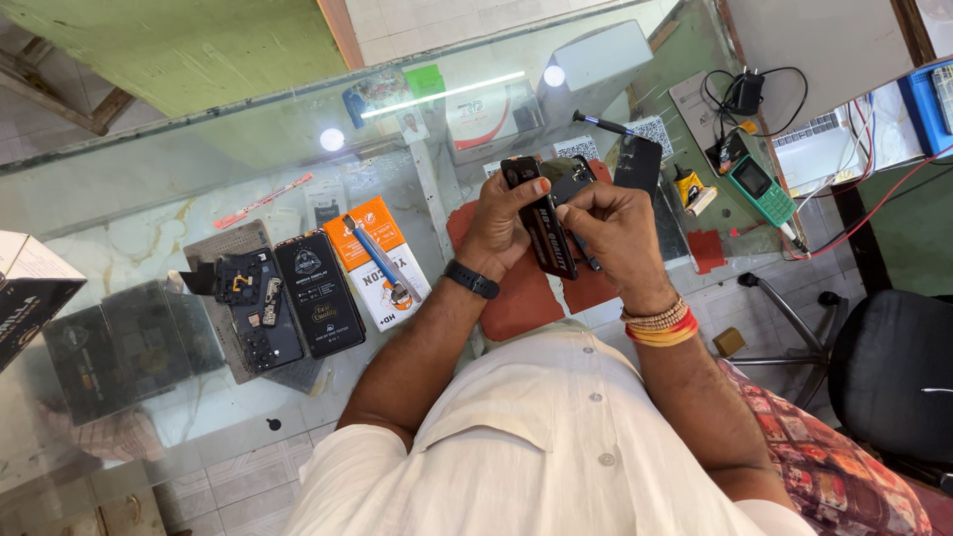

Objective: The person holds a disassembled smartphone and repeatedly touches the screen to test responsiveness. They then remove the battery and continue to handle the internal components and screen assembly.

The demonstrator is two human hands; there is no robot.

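Both hands up over a red mat (516,303) on the glass counter (149,218): left hand (501,223) is wrapped tight around a black phone (546,228) held edge-up, right hand (615,228) pinches its top end (fingers curled, can't see a tool). Further left lie an opened phone (260,308), a black screen panel (318,293), and a screwdriver (379,260) on an orange box (382,283).

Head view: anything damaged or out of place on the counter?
Yes. An opened phone lies left on the glass counter, back off, parts exposed. A screwdriver rests askew across an orange box. Both hands grip a black phone.
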